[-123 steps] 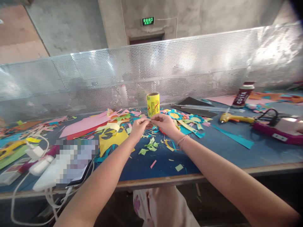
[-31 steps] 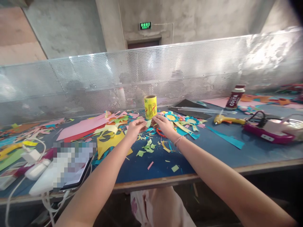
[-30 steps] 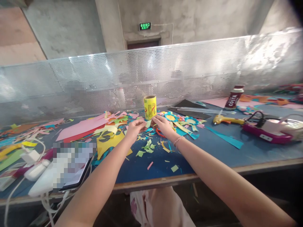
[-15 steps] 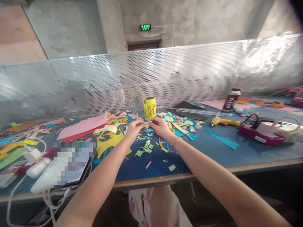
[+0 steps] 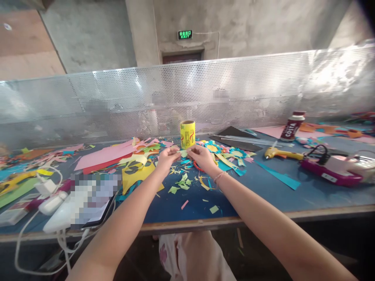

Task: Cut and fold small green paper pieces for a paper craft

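Observation:
Both hands meet over the middle of the blue table, in front of a yellow printed cardboard tube (image 5: pixel 188 136) that stands upright. Between their fingertips is a small light-green piece of paper (image 5: pixel 184 153). My left hand (image 5: pixel 168 159) is closed and pinches its left side. On its other side my right hand (image 5: pixel 203 158) pinches too, a thin bracelet at the wrist. Light-green paper cuttings (image 5: pixel 183 182) lie on the table just below the hands. A yellow sheet with cut-outs (image 5: pixel 136 176) is left of my left forearm.
To the right lie a yellow glue gun (image 5: pixel 283 153), a purple power strip (image 5: pixel 331 171) and a dark-red bottle (image 5: pixel 292 127). On the left are pink paper (image 5: pixel 102 154), a tablet (image 5: pixel 101 207) and white cables. A perforated metal screen (image 5: pixel 117 101) runs along the back.
The view has shifted slightly, so the table things appear a little further right. My hands stay together in front of the tube, and the green paper shows a bit more between the fingers.

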`<state>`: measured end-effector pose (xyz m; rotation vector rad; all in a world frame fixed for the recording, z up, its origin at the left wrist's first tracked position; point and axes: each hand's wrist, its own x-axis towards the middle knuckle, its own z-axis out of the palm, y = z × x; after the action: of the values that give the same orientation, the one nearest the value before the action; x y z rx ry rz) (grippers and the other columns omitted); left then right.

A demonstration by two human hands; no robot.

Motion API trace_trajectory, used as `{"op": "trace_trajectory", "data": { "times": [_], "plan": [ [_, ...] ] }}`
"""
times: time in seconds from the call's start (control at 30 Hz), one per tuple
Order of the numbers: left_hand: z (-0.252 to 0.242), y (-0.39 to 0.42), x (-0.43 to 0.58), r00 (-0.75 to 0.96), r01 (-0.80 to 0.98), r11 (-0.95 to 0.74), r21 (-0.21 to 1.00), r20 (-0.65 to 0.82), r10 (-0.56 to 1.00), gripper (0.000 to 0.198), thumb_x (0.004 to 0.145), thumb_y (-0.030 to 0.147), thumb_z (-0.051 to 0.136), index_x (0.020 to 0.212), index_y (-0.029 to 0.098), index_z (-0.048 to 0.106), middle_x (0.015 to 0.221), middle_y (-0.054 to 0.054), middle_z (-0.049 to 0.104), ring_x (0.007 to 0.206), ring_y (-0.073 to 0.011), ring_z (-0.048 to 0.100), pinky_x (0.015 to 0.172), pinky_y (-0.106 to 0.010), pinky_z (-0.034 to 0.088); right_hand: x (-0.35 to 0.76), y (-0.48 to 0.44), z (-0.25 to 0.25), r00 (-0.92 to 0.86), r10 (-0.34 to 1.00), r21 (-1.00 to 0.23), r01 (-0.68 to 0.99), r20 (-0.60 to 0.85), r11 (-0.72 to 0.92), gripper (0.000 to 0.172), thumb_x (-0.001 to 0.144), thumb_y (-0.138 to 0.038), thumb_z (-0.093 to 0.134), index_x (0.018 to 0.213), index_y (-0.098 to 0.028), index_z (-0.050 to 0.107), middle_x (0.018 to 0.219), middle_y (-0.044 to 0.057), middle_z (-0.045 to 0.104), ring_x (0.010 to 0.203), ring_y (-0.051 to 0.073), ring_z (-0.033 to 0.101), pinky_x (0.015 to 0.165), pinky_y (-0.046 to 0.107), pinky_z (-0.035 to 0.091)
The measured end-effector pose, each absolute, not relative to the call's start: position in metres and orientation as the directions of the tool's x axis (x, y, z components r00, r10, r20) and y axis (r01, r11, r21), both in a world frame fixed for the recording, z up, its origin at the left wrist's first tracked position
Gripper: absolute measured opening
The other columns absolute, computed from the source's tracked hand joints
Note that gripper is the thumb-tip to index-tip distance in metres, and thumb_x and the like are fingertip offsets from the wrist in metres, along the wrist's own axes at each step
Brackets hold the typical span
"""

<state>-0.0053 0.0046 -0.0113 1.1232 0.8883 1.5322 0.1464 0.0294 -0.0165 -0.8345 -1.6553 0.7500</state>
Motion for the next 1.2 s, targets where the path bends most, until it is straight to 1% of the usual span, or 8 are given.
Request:
{"op": "trace_trajectory", "data": {
  "times": [0.23, 0.43, 0.57, 0.7, 0.93, 1.1, 1.2],
  "plan": [
    [-0.0109, 0.0044, -0.0033, -0.069, -0.307, -0.235, 0.922, 0.225, 0.972, 0.028, 0.052, 0.018, 0.075, 0.074, 0.014, 0.058, 0.066, 0.001, 0.062, 0.062, -0.0097, 0.059, 0.072, -0.028, 0.048, 0.1451, 0.037, -0.0226, -0.182, 0.829, -0.836, 0.063, 0.528, 0.546, 0.021, 0.069, -0.038, 0.06, 0.075, -0.018, 0.058, 0.062, 0.0, 0.058, 0.059, 0.013, 0.054, 0.057, 0.026, 0.044],
    [-0.0096, 0.0018, -0.0031, -0.071, -0.368, -0.215, 0.905, 0.203, 0.977, 0.025, 0.053, 0.016, 0.074, 0.072, 0.013, 0.058, 0.064, 0.001, 0.062, 0.061, -0.0089, 0.058, 0.069, -0.026, 0.047, 0.145, 0.0357, -0.0216, -0.201, 0.827, -0.829, 0.1, 0.525, 0.55, 0.02, 0.069, -0.037, 0.06, 0.075, -0.018, 0.057, 0.063, -0.001, 0.057, 0.059, 0.012, 0.053, 0.058, 0.026, 0.043],
    [-0.0089, 0.0007, -0.0024, -0.068, -0.388, -0.204, 0.899, 0.193, 0.979, 0.025, 0.053, 0.014, 0.073, 0.073, 0.013, 0.058, 0.065, 0.001, 0.062, 0.062, -0.0092, 0.059, 0.07, -0.026, 0.047, 0.1456, 0.0349, -0.0201, -0.2, 0.824, -0.824, 0.11, 0.53, 0.557, 0.019, 0.068, -0.036, 0.06, 0.074, -0.018, 0.057, 0.064, -0.001, 0.056, 0.059, 0.012, 0.052, 0.058, 0.026, 0.042],
    [-0.0089, 0.0013, -0.0017, -0.075, -0.377, -0.205, 0.903, 0.191, 0.979, 0.023, 0.054, 0.015, 0.074, 0.071, 0.013, 0.059, 0.064, 0.001, 0.062, 0.062, -0.0093, 0.058, 0.071, -0.027, 0.047, 0.1459, 0.0335, -0.0186, -0.194, 0.828, -0.824, 0.124, 0.526, 0.553, 0.02, 0.066, -0.036, 0.06, 0.073, -0.017, 0.057, 0.063, -0.001, 0.056, 0.058, 0.012, 0.051, 0.058, 0.026, 0.042],
    [-0.0102, 0.0025, -0.0027, -0.105, -0.317, -0.239, 0.918, 0.216, 0.971, 0.023, 0.054, 0.025, 0.075, 0.068, 0.013, 0.061, 0.062, 0.001, 0.06, 0.059, -0.0089, 0.057, 0.071, -0.027, 0.047, 0.1455, 0.0308, -0.017, -0.221, 0.828, -0.807, 0.2, 0.516, 0.556, 0.019, 0.066, -0.034, 0.061, 0.073, -0.017, 0.058, 0.066, 0.001, 0.059, 0.062, 0.013, 0.053, 0.059, 0.027, 0.042],
    [-0.0108, 0.0043, -0.0047, -0.113, -0.3, -0.246, 0.922, 0.221, 0.969, 0.022, 0.054, 0.024, 0.074, 0.068, 0.013, 0.061, 0.063, 0.001, 0.061, 0.061, -0.0096, 0.057, 0.074, -0.029, 0.047, 0.1458, 0.0312, -0.0181, -0.248, 0.808, -0.776, 0.236, 0.534, 0.585, 0.025, 0.068, -0.039, 0.06, 0.081, -0.017, 0.063, 0.071, 0.003, 0.062, 0.063, 0.013, 0.053, 0.059, 0.027, 0.043],
    [-0.0111, 0.0053, -0.0053, -0.106, -0.3, -0.253, 0.92, 0.231, 0.967, 0.021, 0.055, 0.024, 0.074, 0.068, 0.013, 0.061, 0.063, 0.001, 0.06, 0.06, -0.0097, 0.057, 0.075, -0.03, 0.047, 0.1458, 0.0296, -0.0169, -0.251, 0.803, -0.77, 0.238, 0.54, 0.592, 0.028, 0.069, -0.042, 0.06, 0.08, -0.017, 0.064, 0.069, 0.003, 0.062, 0.06, 0.013, 0.051, 0.056, 0.026, 0.042]
  ]
}}
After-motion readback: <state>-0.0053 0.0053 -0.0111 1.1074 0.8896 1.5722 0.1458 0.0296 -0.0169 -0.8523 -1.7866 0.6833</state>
